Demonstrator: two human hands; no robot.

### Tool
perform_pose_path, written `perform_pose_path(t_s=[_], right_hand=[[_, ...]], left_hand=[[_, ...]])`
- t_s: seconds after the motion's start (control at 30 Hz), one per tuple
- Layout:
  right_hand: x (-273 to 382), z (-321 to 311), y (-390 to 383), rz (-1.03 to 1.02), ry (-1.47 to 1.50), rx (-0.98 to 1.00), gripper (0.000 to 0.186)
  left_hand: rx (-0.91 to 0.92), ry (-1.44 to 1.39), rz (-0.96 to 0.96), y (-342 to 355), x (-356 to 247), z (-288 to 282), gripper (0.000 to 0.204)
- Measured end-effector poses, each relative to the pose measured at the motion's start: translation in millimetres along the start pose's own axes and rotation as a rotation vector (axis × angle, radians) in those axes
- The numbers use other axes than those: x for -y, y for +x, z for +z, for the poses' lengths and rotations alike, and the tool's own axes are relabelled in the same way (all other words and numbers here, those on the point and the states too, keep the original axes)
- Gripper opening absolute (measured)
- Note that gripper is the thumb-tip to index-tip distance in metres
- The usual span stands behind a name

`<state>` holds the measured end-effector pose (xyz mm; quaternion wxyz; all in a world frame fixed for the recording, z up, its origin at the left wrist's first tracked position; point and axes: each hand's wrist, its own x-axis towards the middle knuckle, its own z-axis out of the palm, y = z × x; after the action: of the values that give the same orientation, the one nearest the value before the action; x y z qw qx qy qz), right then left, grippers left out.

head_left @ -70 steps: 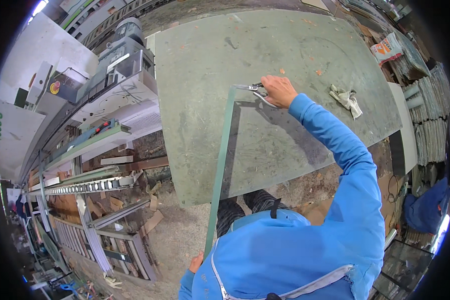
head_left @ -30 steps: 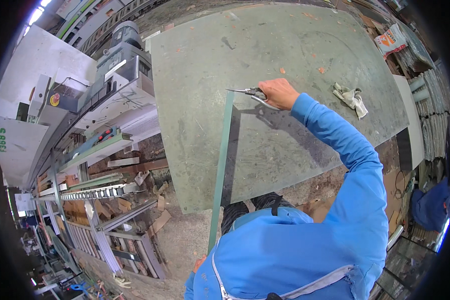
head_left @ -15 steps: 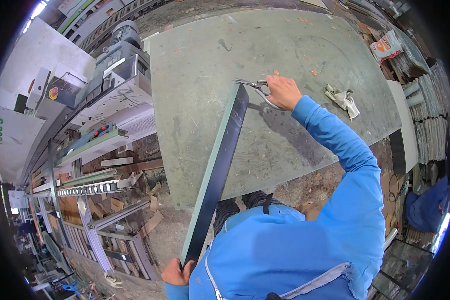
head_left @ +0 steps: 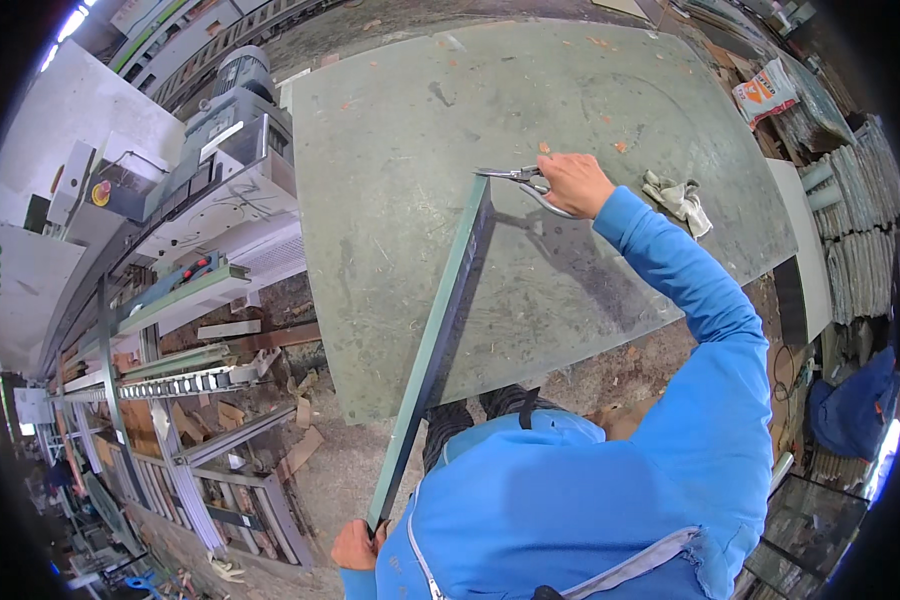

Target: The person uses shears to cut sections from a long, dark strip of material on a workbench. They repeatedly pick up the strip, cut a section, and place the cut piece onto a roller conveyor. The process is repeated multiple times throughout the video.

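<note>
Left of the table (head_left: 400, 120), a white panel (head_left: 30, 285) bears one line of green lettering, beside a machine (head_left: 215, 175) with one ribbed motor (head_left: 243, 72). Off the table's near left corner, the left hand (head_left: 353, 547) is closed round the near end of one long green-edged strip (head_left: 428, 365), which slants across the table's near edge to above its middle. There the tips of one pair of pliers (head_left: 523, 175) reach the strip's far end; I can't tell whether they bite. The right hand (head_left: 578, 183), over the table, wraps the pliers tightly. Crumpled pale glove cloth (head_left: 678, 203) lies on the table's right part; past its right edge sits one printed white-and-orange bag (head_left: 767, 92), contents hidden.
</note>
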<state>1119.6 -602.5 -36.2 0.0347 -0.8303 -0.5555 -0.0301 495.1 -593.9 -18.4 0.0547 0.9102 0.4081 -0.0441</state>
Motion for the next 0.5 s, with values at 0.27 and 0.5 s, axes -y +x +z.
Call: perform_pose_path(t_s=[0.27, 0.5], right_hand=[[-5, 0, -4, 0.049, 0.101, 0.084, 0.021], [-2, -10, -8, 0.044, -0.005, 0.093, 0.021]], left_hand=[[0.091, -0.06, -0.083, 1, -1, -3, 0.03], [-0.022, 0.02, 0.023, -3, 5, 4, 0.022]])
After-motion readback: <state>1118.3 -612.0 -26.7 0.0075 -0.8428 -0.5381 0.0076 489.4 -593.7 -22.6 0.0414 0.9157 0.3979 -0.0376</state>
